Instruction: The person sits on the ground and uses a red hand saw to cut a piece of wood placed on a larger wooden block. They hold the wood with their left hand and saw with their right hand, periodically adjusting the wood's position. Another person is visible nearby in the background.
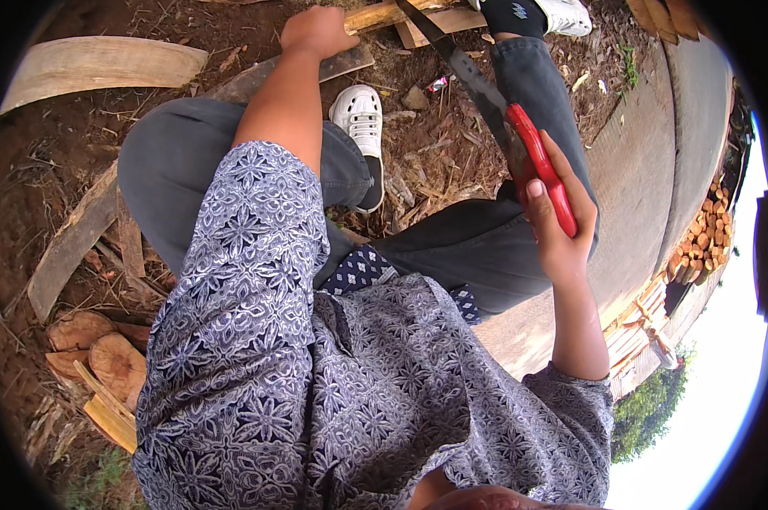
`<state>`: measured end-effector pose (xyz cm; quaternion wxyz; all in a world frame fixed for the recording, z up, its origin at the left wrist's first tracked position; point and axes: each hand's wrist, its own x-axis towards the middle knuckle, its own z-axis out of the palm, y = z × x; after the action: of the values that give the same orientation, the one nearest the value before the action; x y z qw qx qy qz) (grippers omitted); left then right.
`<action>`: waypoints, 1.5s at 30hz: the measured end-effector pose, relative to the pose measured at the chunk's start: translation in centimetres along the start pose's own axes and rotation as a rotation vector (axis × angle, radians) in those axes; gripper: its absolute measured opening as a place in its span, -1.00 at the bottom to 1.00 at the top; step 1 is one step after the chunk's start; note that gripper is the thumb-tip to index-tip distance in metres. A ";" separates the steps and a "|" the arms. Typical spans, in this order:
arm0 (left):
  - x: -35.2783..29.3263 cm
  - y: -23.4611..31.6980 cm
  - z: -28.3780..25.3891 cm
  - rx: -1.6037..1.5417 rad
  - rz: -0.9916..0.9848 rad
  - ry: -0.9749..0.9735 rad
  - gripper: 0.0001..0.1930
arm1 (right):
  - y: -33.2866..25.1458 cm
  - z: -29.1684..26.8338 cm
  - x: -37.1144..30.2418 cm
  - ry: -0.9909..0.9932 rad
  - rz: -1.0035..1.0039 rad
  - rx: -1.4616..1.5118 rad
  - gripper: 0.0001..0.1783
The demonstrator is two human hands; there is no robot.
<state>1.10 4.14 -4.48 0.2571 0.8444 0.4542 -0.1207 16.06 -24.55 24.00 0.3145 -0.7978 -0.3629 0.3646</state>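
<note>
My left hand (318, 32) is closed around one end of a light, split piece of wood (375, 15) at the top of the view. In my right hand (562, 223) is the red handle of a machete (477, 83). Its long dark blade slants up and left, crossing in front of the wood near the top edge, where the tip runs out of view. Whether the blade touches the wood I cannot tell. Under my left hand lies a flat grey board (345, 63), and another short board (442, 25) lies beside the wood.
My legs in dark trousers (167, 157) are spread, with white shoes (357, 115) on dirt strewn with chips. A curved plank (103, 70) lies far left, cut logs (117, 365) near left. On the right are a large curved grey surface (630, 170) and stacked wood (705, 231).
</note>
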 end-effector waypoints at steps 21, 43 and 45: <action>0.9 -0.3 0.6 -0.005 0.013 0.006 -0.45 | 6.9 4.3 4.1 0.010 -0.038 0.063 -0.39; 0.5 0.0 0.4 -0.019 0.020 0.001 -0.45 | 9.1 10.9 13.3 0.029 -0.129 0.189 -0.35; 0.2 -0.4 0.2 -0.014 0.022 0.004 -0.45 | 8.5 10.5 13.6 0.006 -0.142 0.117 -0.34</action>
<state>0.84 4.33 -4.87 0.2635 0.8477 0.4464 -0.1128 16.95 -15.72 7.04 0.3868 -0.7514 -0.3958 0.3593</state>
